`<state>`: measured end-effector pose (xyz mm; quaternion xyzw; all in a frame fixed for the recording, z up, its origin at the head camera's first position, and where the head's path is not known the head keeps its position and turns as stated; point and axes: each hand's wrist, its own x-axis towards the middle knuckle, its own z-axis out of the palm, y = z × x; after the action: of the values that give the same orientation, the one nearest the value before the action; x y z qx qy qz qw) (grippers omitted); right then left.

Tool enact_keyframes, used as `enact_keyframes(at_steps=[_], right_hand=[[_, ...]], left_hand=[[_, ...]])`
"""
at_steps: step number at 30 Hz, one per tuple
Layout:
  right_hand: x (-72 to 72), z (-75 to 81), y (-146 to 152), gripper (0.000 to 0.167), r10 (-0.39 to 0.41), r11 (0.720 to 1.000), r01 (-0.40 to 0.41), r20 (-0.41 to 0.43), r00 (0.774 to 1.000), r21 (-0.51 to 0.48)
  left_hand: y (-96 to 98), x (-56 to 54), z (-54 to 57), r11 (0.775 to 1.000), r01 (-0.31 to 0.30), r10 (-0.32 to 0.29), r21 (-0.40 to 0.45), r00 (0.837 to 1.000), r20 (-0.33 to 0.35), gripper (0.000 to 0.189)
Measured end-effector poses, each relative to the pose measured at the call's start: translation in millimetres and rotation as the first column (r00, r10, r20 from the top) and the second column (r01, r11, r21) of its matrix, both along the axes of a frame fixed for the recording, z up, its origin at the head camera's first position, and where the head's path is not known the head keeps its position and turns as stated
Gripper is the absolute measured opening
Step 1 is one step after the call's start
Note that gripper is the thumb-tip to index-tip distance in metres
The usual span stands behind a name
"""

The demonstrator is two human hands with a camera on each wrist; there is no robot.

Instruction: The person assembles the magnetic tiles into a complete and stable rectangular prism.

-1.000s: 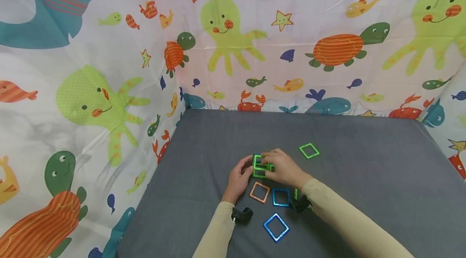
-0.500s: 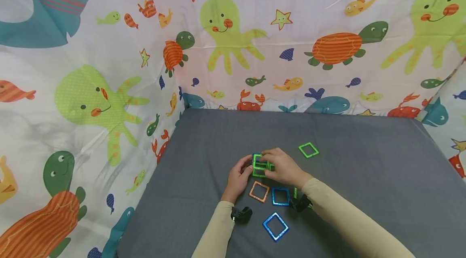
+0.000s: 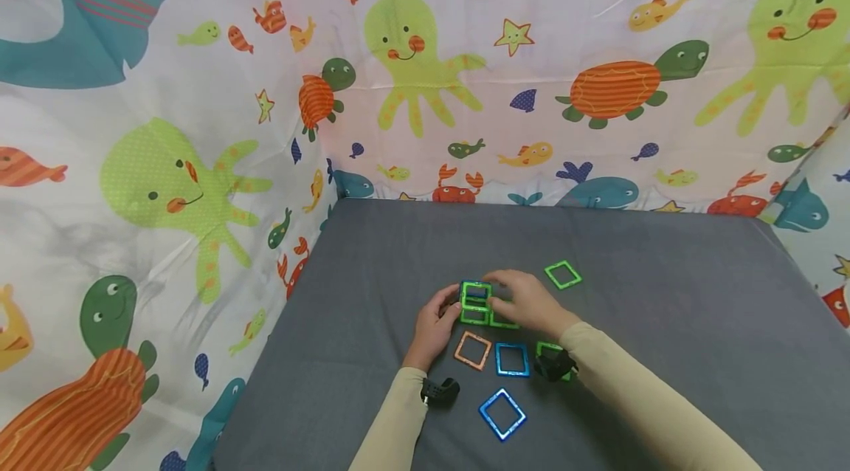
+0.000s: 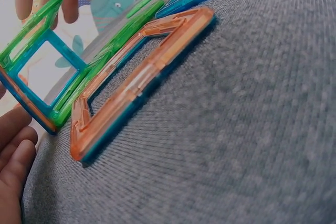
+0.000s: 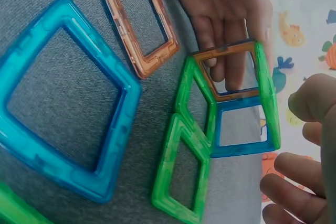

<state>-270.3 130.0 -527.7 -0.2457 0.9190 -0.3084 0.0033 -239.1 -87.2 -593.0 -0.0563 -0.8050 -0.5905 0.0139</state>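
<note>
Your left hand (image 3: 433, 327) rests loose fingers against the translucent green, blue and orange plastic square-frame box (image 5: 239, 98); your right hand (image 3: 530, 301), fingers parted, hovers beside it.

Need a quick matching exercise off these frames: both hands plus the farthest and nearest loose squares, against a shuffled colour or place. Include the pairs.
Things:
1. left hand
2. right hand
3. farthest loose square
4. nearest loose square

Colours and places:
A. blue
B. partly visible through the upright orange square, right wrist view
C. green
D. touching nothing, right wrist view

Pairs: 1-B, 2-D, 3-C, 4-A
</note>
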Motion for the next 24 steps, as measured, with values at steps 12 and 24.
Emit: enact_keyframes(at_steps=[12, 24], right_hand=[[5.9, -14.3, -0.5, 0.042, -0.041, 0.998, 0.046, 0.102, 0.994, -0.053], [27.7, -27.9, 47.0, 0.049, -0.068, 0.996, 0.070, 0.032, 0.997, -0.055]], left_hand=[[0.3, 2.4, -0.3, 1.000, -0.002, 0.002, -0.007, 1.000, 0.008, 0.040], [0.0, 2.0, -0.3, 1.000, 0.001, -0.001, -0.002, 1.000, 0.014, 0.040]])
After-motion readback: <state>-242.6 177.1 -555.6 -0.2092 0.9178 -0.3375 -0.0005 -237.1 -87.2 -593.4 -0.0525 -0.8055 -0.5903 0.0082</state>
